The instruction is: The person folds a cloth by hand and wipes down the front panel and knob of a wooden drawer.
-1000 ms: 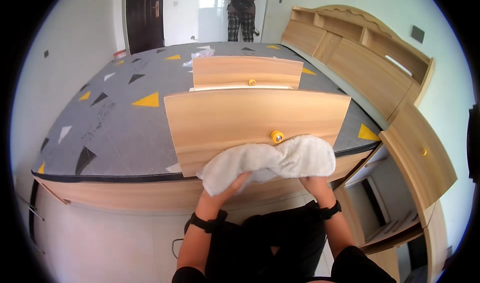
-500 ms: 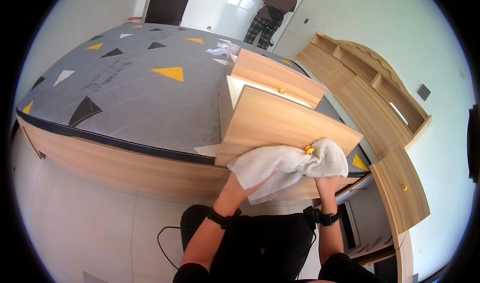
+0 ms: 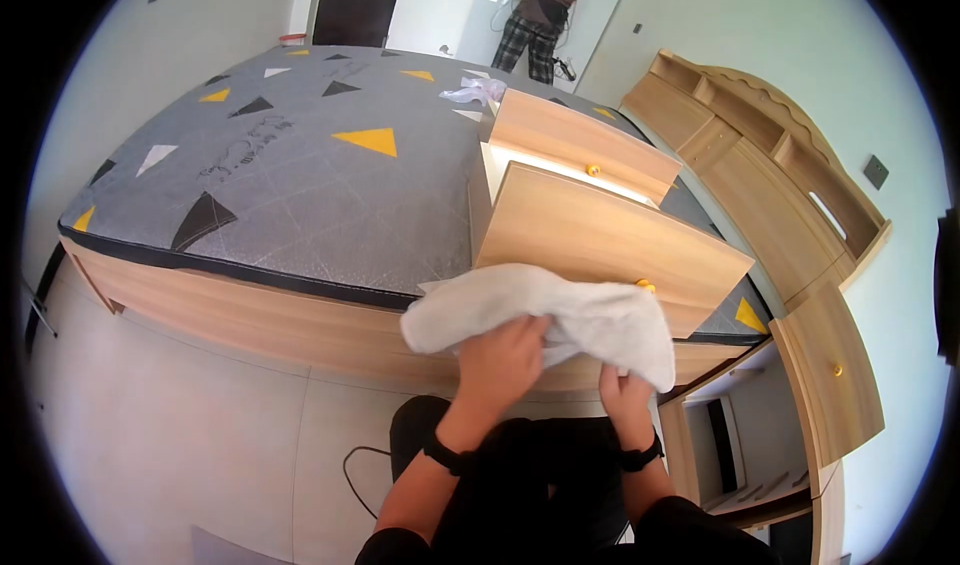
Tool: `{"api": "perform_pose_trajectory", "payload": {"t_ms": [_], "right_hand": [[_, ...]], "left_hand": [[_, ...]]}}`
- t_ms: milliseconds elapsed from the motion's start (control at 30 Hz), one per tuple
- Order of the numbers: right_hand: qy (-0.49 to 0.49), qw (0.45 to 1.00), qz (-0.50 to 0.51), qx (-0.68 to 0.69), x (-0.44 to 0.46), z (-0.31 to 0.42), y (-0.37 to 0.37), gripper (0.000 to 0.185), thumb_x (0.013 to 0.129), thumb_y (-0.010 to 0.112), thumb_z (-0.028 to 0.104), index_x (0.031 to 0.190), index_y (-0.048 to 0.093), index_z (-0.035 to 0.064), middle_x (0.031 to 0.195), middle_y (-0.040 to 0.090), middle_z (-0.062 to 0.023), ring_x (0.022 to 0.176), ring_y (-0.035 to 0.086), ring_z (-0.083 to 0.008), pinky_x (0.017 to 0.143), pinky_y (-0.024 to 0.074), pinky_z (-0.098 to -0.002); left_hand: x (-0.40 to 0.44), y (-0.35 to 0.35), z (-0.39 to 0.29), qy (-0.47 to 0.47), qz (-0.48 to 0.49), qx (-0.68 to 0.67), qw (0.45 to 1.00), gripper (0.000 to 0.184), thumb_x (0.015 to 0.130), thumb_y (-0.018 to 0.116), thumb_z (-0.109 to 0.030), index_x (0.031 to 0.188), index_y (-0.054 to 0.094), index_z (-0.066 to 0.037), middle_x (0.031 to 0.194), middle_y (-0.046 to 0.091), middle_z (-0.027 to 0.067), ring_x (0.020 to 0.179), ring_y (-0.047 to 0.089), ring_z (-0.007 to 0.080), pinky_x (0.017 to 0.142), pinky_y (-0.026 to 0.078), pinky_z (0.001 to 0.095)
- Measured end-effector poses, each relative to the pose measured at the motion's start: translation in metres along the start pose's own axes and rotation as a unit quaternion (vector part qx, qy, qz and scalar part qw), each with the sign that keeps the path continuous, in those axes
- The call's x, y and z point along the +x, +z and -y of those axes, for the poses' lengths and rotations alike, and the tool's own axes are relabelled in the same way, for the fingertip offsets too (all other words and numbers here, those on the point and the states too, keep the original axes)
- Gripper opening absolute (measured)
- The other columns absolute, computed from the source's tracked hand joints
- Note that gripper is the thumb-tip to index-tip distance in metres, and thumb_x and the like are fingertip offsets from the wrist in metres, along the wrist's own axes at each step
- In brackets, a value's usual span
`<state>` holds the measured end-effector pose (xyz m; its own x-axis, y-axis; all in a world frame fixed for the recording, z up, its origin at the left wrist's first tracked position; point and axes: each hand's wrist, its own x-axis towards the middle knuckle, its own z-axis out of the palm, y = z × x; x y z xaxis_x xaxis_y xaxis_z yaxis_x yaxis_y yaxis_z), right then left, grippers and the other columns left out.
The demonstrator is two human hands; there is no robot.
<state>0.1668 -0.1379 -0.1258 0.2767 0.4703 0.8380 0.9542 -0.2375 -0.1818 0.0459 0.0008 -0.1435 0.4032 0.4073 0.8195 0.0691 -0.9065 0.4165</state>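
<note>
A white cloth is spread between my two hands, in front of the nearer drawer front. My left hand is closed on the cloth's lower left part, its fingers curled into the fabric. At the lower right edge, my right hand pinches the cloth, with some fingertips hidden under it. The wooden drawer front has a yellow knob, partly covered by the cloth. Behind it stands another wooden drawer front with a yellow knob of its own.
The drawers rest on a grey mattress with triangle patterns, in a wooden bed frame. A crumpled plastic bag lies behind them. To the right are a shelved headboard and an open cabinet. A person stands at the back.
My hands have drawn the cloth back from the drawer front and lifted it, bringing its left end leftward. My left hand now shows on the near side. The person behind has raised an arm.
</note>
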Motion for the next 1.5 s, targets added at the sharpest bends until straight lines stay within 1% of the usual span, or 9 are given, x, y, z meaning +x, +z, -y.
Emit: {"api": "perform_pose_trajectory", "payload": {"t_ms": [167, 233, 400, 533, 800, 1033, 1233, 1433, 1500], "right_hand": [[0.089, 0.990, -0.059, 0.093, 0.035, -0.024, -0.010, 0.036, 0.071, 0.061, 0.006, 0.106, 0.059, -0.0033, 0.103, 0.059, -0.0230, 0.096, 0.055, -0.0420, 0.086, 0.0426, -0.0442], [0.024, 0.993, -0.112, 0.027, 0.037, -0.031, -0.001, 0.035, 0.071, 0.062, 0.006, 0.105, 0.059, -0.0032, 0.102, 0.059, -0.0237, 0.095, 0.055, -0.0419, 0.085, 0.0426, -0.0445], [0.049, 0.992, -0.112, 0.009, 0.015, -0.027, 0.005, 0.033, 0.071, 0.064, 0.005, 0.102, 0.059, -0.0036, 0.096, 0.060, -0.0205, 0.087, 0.058, -0.0377, 0.076, 0.0471, -0.0406], [0.197, 0.953, -0.072, 0.218, 0.004, -0.029, -0.003, 0.028, 0.072, 0.062, 0.003, 0.099, 0.059, -0.0041, 0.092, 0.062, -0.0180, 0.078, 0.062, -0.0300, 0.066, 0.0492, -0.0336], [0.265, 0.870, 0.037, 0.415, -0.032, -0.041, 0.022, 0.024, 0.078, 0.057, 0.003, 0.101, 0.057, -0.0036, 0.082, 0.062, -0.0103, 0.069, 0.056, -0.0118, 0.060, 0.0457, -0.0265], [0.278, 0.880, 0.023, 0.384, -0.080, -0.043, 0.024, 0.028, 0.076, 0.055, 0.002, 0.104, 0.055, -0.0035, 0.083, 0.060, -0.0137, 0.067, 0.056, -0.0152, 0.059, 0.0446, -0.0282], [0.117, 0.960, -0.081, 0.242, -0.030, -0.033, -0.035, 0.021, 0.076, 0.056, 0.002, 0.097, 0.060, -0.0018, 0.089, 0.061, -0.0195, 0.082, 0.056, -0.0391, 0.076, 0.0437, -0.0413], [0.124, 0.965, -0.068, 0.219, 0.014, -0.046, -0.040, 0.019, 0.079, 0.064, 0.009, 0.094, 0.063, -0.0025, 0.087, 0.064, -0.0183, 0.077, 0.062, -0.0325, 0.070, 0.0473, -0.0348], [0.197, 0.884, -0.071, 0.418, 0.023, -0.038, -0.018, 0.028, 0.077, 0.072, 0.016, 0.092, 0.062, -0.0052, 0.081, 0.066, -0.0159, 0.072, 0.064, -0.0217, 0.064, 0.0478, -0.0295]], "left_hand": [[0.027, 0.046, -0.030, 0.132, 0.007, -0.127, 0.983, 0.041, 0.076, 0.058, -0.015, 0.117, 0.059, -0.018, 0.104, 0.062, 0.0020, 0.103, 0.057, 0.0246, 0.092, 0.043, 0.0391], [0.044, 0.055, -0.038, 0.036, 0.142, -0.188, 0.971, 0.042, 0.082, 0.054, -0.009, 0.124, 0.054, -0.010, 0.126, 0.050, 0.0142, 0.111, 0.052, 0.0292, 0.096, 0.040, 0.0388], [0.009, 0.111, -0.027, 0.055, 0.100, -0.137, 0.984, 0.045, 0.084, 0.051, -0.002, 0.129, 0.046, -0.001, 0.138, 0.038, 0.0207, 0.129, 0.034, 0.0377, 0.106, 0.026, 0.0387], [-0.004, 0.100, -0.062, -0.076, 0.041, -0.288, 0.954, 0.053, 0.076, 0.050, 0.008, 0.127, 0.052, -0.006, 0.135, 0.043, 0.0217, 0.128, 0.037, 0.0358, 0.105, 0.029, 0.0369], [-0.031, 0.074, -0.065, -0.060, 0.051, -0.143, 0.987, 0.055, 0.071, 0.046, 0.011, 0.123, 0.054, -0.005, 0.127, 0.050, 0.0222, 0.114, 0.049, 0.0388, 0.093, 0.041, 0.0362], [-0.065, 0.061, -0.057, -0.058, 0.127, -0.127, 0.982, 0.049, 0.072, 0.052, 0.005, 0.120, 0.055, -0.005, 0.117, 0.053, 0.0236, 0.101, 0.054, 0.0402, 0.086, 0.045, 0.0402], [-0.031, 0.039, -0.080, 0.043, 0.043, 0.030, 0.998, 0.047, 0.071, 0.055, -0.003, 0.118, 0.056, -0.006, 0.115, 0.053, 0.0179, 0.108, 0.049, 0.0358, 0.092, 0.036, 0.0514], [0.029, 0.030, -0.066, 0.092, -0.001, 0.186, 0.978, 0.048, 0.073, 0.055, -0.013, 0.121, 0.056, -0.012, 0.120, 0.052, 0.0134, 0.110, 0.046, 0.0328, 0.096, 0.027, 0.0591], [0.031, 0.033, -0.050, 0.092, 0.009, 0.188, 0.978, 0.047, 0.074, 0.054, -0.014, 0.122, 0.056, -0.015, 0.121, 0.053, 0.0108, 0.111, 0.046, 0.0312, 0.096, 0.028, 0.0584]]}}
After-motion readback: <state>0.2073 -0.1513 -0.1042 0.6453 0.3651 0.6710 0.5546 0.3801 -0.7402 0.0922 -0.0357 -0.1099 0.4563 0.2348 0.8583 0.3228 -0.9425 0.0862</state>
